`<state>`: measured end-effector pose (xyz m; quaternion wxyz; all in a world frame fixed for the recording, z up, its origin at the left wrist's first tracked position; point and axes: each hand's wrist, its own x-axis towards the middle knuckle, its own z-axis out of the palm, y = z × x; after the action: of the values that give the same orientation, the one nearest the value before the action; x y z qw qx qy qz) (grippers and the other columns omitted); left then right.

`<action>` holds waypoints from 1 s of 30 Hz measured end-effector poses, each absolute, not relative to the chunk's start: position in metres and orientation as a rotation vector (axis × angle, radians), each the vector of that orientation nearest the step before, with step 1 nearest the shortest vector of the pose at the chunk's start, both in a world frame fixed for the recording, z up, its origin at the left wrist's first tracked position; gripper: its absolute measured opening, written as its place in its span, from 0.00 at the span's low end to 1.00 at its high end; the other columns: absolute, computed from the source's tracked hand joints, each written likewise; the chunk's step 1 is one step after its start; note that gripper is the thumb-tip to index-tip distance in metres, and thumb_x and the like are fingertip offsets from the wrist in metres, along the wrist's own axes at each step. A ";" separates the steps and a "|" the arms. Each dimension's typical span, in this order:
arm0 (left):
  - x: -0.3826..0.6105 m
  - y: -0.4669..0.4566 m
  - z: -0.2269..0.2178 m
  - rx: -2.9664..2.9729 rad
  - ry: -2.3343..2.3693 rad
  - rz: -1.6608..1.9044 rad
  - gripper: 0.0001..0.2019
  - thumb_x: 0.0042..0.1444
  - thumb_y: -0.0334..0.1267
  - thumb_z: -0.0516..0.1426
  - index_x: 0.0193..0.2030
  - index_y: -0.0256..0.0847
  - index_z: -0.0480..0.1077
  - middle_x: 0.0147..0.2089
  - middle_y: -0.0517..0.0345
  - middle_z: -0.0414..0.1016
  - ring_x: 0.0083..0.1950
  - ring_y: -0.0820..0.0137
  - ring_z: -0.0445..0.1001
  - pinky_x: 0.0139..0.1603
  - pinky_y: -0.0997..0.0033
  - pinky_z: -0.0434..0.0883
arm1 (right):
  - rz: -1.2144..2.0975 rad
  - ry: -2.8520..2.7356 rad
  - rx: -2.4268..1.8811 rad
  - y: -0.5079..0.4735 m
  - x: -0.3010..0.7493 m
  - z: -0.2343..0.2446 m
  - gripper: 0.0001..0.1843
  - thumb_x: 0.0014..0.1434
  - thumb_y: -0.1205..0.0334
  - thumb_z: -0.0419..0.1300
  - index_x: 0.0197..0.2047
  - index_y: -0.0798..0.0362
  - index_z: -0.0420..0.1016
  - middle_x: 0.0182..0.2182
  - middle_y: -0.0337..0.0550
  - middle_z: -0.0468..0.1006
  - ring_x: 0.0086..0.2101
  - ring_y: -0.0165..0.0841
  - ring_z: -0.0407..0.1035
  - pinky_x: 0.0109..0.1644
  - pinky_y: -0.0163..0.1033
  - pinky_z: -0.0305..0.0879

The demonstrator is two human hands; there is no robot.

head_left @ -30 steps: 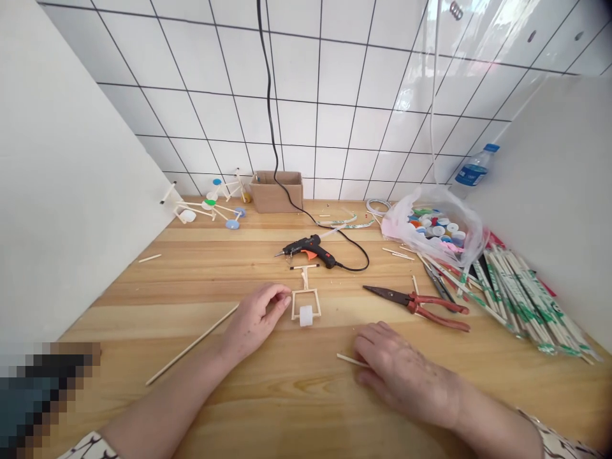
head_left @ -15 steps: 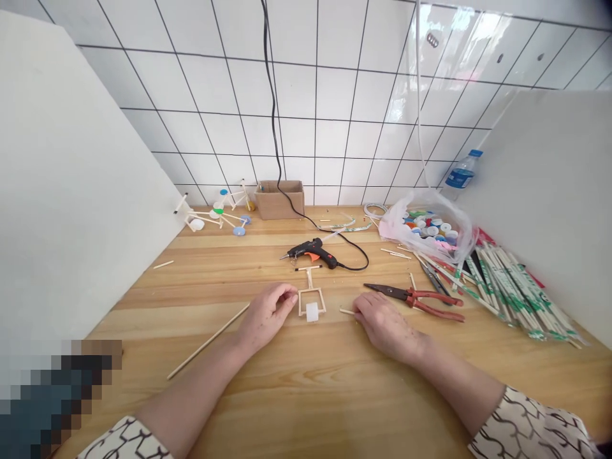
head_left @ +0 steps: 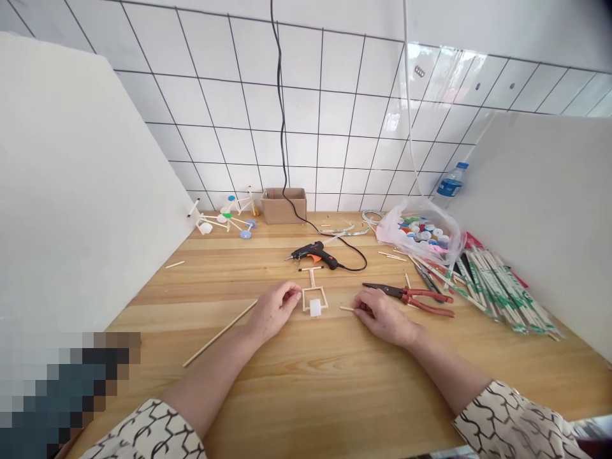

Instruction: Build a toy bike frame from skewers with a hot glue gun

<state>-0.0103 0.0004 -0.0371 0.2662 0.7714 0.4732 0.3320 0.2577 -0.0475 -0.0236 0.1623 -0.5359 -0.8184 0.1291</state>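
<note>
The person's left hand [head_left: 277,310] curls at the left side of the stick frame [head_left: 314,289], its grip hard to tell; right of that, the right hand [head_left: 382,313] pinches a short stick [head_left: 347,308].

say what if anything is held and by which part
The right hand holds a short stick by its right part, left end poking out. The left hand is at the stick frame; whether it grips its left side cannot be told.
</note>
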 end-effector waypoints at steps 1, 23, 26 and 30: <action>-0.010 0.000 -0.037 2.080 1.281 0.899 0.08 0.57 0.39 0.51 0.35 0.42 0.70 0.33 0.58 0.75 0.36 0.69 0.73 0.38 0.71 0.69 | 0.374 -2.332 -1.530 -0.047 0.257 -0.023 0.04 0.56 0.71 0.56 0.32 0.53 0.68 0.30 0.40 0.73 0.32 0.31 0.65 0.39 0.38 0.60; -0.009 -0.011 -0.026 2.010 1.237 1.146 0.11 0.58 0.43 0.51 0.37 0.39 0.71 0.35 0.54 0.76 0.35 0.69 0.73 0.38 0.71 0.70 | 0.542 -2.140 -1.524 -0.057 0.243 -0.008 0.07 0.60 0.71 0.49 0.31 0.54 0.64 0.29 0.41 0.70 0.32 0.32 0.64 0.38 0.38 0.61; -0.004 -0.022 -0.010 1.977 1.188 1.185 0.10 0.57 0.43 0.53 0.36 0.39 0.71 0.31 0.58 0.75 0.32 0.72 0.72 0.35 0.74 0.71 | 0.643 -2.099 -1.439 -0.054 0.232 0.004 0.07 0.62 0.68 0.48 0.33 0.53 0.63 0.28 0.38 0.69 0.29 0.30 0.63 0.34 0.35 0.60; 0.008 -0.035 0.009 1.718 1.031 1.138 0.10 0.50 0.41 0.60 0.38 0.40 0.72 0.30 0.60 0.75 0.31 0.72 0.73 0.34 0.74 0.73 | 0.753 -2.081 -1.292 -0.048 0.207 0.022 0.06 0.63 0.65 0.50 0.33 0.53 0.63 0.27 0.36 0.69 0.29 0.28 0.62 0.34 0.32 0.60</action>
<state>0.0076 -0.0354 0.0091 0.4067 0.6811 0.4087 0.4512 0.2072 -0.0477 0.0222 0.2853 -0.4832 -0.7784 0.2815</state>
